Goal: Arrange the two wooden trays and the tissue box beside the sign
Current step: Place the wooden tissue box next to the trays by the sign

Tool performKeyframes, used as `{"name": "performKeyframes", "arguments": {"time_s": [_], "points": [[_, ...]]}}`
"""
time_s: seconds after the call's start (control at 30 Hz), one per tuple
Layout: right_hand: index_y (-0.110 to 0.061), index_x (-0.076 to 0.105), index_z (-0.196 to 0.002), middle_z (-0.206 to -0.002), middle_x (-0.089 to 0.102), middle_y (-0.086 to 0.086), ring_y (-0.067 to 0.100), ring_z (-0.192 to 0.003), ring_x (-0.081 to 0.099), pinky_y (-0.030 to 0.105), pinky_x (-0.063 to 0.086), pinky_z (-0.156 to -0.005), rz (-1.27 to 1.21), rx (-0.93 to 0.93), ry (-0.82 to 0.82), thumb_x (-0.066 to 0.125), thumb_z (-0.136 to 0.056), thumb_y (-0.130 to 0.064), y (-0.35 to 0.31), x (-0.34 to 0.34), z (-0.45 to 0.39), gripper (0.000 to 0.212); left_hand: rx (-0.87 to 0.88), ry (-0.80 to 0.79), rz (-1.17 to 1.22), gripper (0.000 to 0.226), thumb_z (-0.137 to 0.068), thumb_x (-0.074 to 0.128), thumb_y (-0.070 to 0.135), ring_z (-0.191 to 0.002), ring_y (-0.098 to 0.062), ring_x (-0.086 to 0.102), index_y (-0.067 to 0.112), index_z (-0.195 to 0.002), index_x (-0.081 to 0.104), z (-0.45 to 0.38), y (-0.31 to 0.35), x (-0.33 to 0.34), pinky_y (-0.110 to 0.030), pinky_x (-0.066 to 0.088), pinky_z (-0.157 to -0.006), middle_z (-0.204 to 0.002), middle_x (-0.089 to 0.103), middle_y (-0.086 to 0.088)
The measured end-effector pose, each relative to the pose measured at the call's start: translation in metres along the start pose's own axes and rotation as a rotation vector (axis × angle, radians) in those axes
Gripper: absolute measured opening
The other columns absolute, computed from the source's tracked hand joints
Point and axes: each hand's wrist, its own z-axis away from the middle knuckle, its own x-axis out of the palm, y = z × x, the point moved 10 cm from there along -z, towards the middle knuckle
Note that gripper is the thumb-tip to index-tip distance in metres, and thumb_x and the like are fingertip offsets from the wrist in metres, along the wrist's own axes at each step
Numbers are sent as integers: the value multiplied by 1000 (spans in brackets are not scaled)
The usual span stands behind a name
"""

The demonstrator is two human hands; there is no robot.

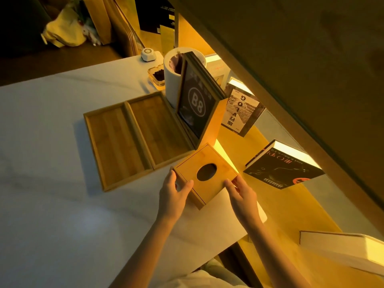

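Two shallow wooden trays lie side by side on the white table: the left tray (113,142) and the right tray (158,129), their long edges touching. The right tray sits against the foot of a standing sign (195,104), dark with "B8" in a circle. A wooden tissue box (204,173) with an oval hole on top rests on the table just in front of the sign, next to the right tray's near corner. My left hand (174,194) grips the box's left side and my right hand (241,192) holds its right side.
A white cylindrical bin (172,80), a glass ashtray (156,74) and a small white device (148,54) stand behind the trays. Several books (284,163) lean on the lit yellow shelf to the right. The table's near edge (187,260) runs diagonally below my arms.
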Motion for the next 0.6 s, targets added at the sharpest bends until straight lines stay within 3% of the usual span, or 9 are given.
{"name": "performKeyframes", "arguments": {"time_s": [0.1, 0.23, 0.3, 0.43, 0.53, 0.6], "points": [[-19, 46, -127, -128, 56, 4, 20, -113, 52, 32, 42, -86, -7, 2, -13, 46, -92, -29, 3, 1, 0, 37, -9, 3, 2, 52, -86, 55, 20, -107, -3, 40, 10, -133, 34, 3, -3, 1, 3, 32, -78, -133, 50, -11], [-19, 46, -127, -128, 56, 4, 21, -115, 52, 32, 43, -86, -32, 23, -33, 46, -92, -29, 8, 3, -4, 37, -15, 15, -20, 54, -85, 56, 20, -111, -6, 44, 9, -133, 34, 5, -8, 1, 10, 34, -69, -133, 51, -13], [-19, 47, -127, -128, 57, 3, 18, -113, 52, 32, 43, -86, -39, 21, -29, 46, -92, -30, 8, 4, -5, 37, -18, 21, -24, 56, -84, 56, 21, -115, -10, 47, 9, -134, 34, 6, -10, 2, 8, 35, -73, -133, 51, -13], [-21, 47, -125, -128, 55, 2, 16, -112, 50, 36, 44, -90, -7, 11, -10, 48, -90, -37, 6, 2, -4, 38, -22, 19, -37, 62, -85, 55, 25, -128, -19, 42, 11, -138, 25, 6, -10, 3, -9, 31, -89, -141, 43, -12], [-23, 43, -129, -131, 51, -3, 16, -119, 45, 38, 41, -93, 15, 5, -32, 41, -69, -75, 1, -2, -4, 79, 4, 57, -106, 72, -85, 55, 27, -138, -21, 27, 13, -141, 13, 10, -1, 0, -12, 27, -90, -152, 24, -9], [-21, 35, -137, -142, 42, 0, 19, -128, 38, 41, 37, -99, 7, 14, -39, 44, -68, -74, 0, -3, -5, 87, 80, 104, -185, 78, -84, 57, 31, -141, -22, 19, 14, -142, 8, 15, 9, -3, -17, 28, -96, -155, 14, -7]]}}
